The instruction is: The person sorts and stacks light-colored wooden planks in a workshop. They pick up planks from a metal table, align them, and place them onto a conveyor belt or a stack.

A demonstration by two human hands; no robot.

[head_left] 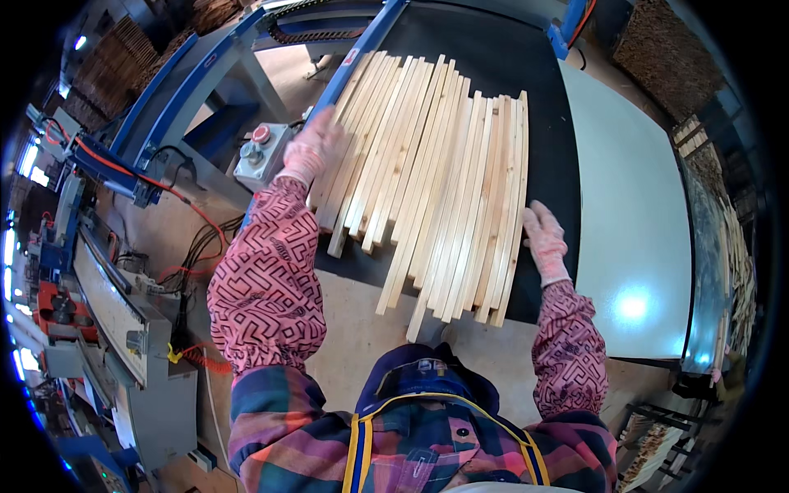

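Observation:
Many long, pale wooden strips lie side by side on a black conveyor belt, their near ends uneven and sticking out past the belt's edge. My left hand, in a pinkish-white glove, is at the left side of the strips, fingers stretched out and a little blurred. Beside the rightmost strip is my right hand, gloved the same way, its fingers extended and slightly bent. Neither hand is wrapped round a strip. Whether the fingertips touch the wood is hard to tell.
A grey control box with a red button stands by my left wrist. A blue frame rail borders the belt. To the right is a glossy pale panel, with stacked wood beyond it. Machinery and cables stand at left.

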